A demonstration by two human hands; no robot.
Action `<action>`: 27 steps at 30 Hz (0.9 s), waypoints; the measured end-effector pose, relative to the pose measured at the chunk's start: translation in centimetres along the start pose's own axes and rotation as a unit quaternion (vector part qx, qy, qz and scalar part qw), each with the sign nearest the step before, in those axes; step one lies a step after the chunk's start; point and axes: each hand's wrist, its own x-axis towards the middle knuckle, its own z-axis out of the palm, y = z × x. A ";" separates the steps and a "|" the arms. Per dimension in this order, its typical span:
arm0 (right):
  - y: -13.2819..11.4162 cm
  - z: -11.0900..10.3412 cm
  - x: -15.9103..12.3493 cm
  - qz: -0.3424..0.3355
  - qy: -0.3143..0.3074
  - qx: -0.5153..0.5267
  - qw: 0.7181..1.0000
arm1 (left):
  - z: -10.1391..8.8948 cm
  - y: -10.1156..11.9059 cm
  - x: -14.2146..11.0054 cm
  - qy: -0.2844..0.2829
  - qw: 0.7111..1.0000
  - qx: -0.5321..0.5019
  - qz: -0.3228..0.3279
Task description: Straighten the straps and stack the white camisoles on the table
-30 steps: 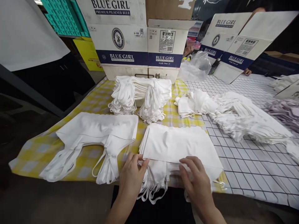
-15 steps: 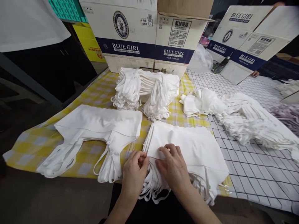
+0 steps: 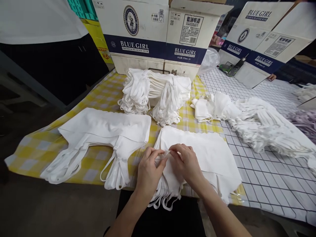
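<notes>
Left hand [image 3: 150, 168]: pinched top garment [image 3: 206, 148], shifted closer to right hand [image 3: 185, 164].
Right hand: pinched same garment.
White garment stack [image 3: 217, 159]: remained at worktop [image 3: 37, 153] front edge.

Seeing both forearms [image 3: 129, 210] bare, reaching in from the near edge and converging. Left hand [image 3: 150, 168]: knuckles up, fingers curled, thumb and index drawn together in a pinch. Right hand [image 3: 185, 163]: back up, fingers bent toward the left's. Fingertips just beside each other, wrists well apart.
</notes>
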 end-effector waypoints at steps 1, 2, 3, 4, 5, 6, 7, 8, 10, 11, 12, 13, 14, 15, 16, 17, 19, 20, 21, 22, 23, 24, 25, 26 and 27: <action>0.2 0.0 0.4 0.010 0.000 0.009 1.000 | 0.0 0.0 0.3 -0.006 1.000 -0.016 -0.003; 0.3 0.0 0.7 0.023 -0.003 0.023 0.999 | 0.0 -0.1 0.6 -0.013 0.999 -0.031 -0.008; 0.6 0.0 1.0 0.039 -0.008 0.041 0.998 | 0.0 -0.2 0.8 -0.021 0.999 -0.045 -0.015; 0.8 0.1 1.3 0.055 -0.014 0.063 0.996 | -0.1 -0.3 1.0 -0.030 0.998 -0.057 -0.022; 1.1 0.2 1.5 0.071 -0.020 0.086 0.994 | -0.1 -0.5 1.1 -0.039 0.997 -0.067 -0.028; 1.3 0.3 1.7 0.084 -0.025 0.106 0.991 | -0.1 -0.5 1.2 -0.048 0.995 -0.074 -0.035; 1.5 0.4 1.8 0.093 -0.027 0.122 0.988 | -0.1 -0.6 1.3 -0.056 0.994 -0.079 -0.042; 1.7 0.5 1.8 0.098 -0.026 0.131 0.986 | -0.2 -0.6 1.3 -0.061 0.993 -0.083 -0.049; 1.8 0.7 1.9 0.102 -0.024 0.138 0.985 | -0.3 -0.5 1.4 -0.069 0.992 -0.087 -0.065; 1.8 0.7 1.9 0.103 -0.023 0.139 0.985 | -0.4 -0.4 1.4 -0.072 0.991 -0.089 -0.071; 1.7 0.6 1.9 0.103 -0.022 0.139 0.985 | -0.5 -0.3 1.4 -0.074 0.990 -0.089 -0.076; 1.7 0.6 1.9 0.103 -0.022 0.139 0.985 | -0.5 -0.2 1.4 -0.075 0.990 -0.089 -0.079; 1.6 0.6 1.9 0.103 -0.022 0.140 0.985 | -0.6 -0.1 1.4 -0.075 0.990 -0.087 -0.081; 1.6 0.5 1.9 0.103 -0.023 0.140 0.984 | -0.6 -0.1 1.4 -0.075 0.990 -0.085 -0.081; 1.6 0.5 1.9 0.103 -0.023 0.140 0.985 | -0.7 -0.1 1.4 -0.074 0.990 -0.083 -0.082; 1.6 0.5 1.9 0.103 -0.023 0.140 0.985 | -0.7 0.0 1.4 -0.075 0.990 -0.081 -0.084; 1.6 0.5 1.9 0.104 -0.021 0.139 0.985 | -0.7 -0.1 1.4 -0.076 0.990 -0.080 -0.087; 1.6 0.5 1.9 0.104 -0.020 0.139 0.985 | -0.7 -0.1 1.4 -0.077 0.990 -0.081 -0.088; 1.7 0.5 1.9 0.104 -0.020 0.139 0.985 | -0.7 -0.1 1.3 -0.077 0.990 -0.083 -0.089; 1.7 0.5 1.8 0.104 -0.021 0.139 0.985 | -0.6 -0.1 1.3 -0.076 0.989 -0.085 -0.089; 1.7 0.5 1.8 0.103 -0.023 0.140 0.985 | -0.6 -0.1 1.2 -0.074 0.990 -0.086 -0.089; 1.7 0.5 1.8 0.101 -0.024 0.140 0.985 | -0.5 -0.1 1.2 -0.071 0.990 -0.084 -0.087; 1.7 0.6 1.8 0.099 -0.025 0.139 0.985 | -0.4 -0.1 1.2 -0.066 0.991 -0.078 -0.085; 1.7 0.6 1.7 0.097 -0.026 0.137 0.985 | -0.4 -0.1 1.1 -0.061 0.992 -0.069 -0.081; 1.7 0.7 1.7 0.095 -0.027 0.136 0.986 | -0.3 -0.2 1.1 -0.059 0.994 -0.060 -0.077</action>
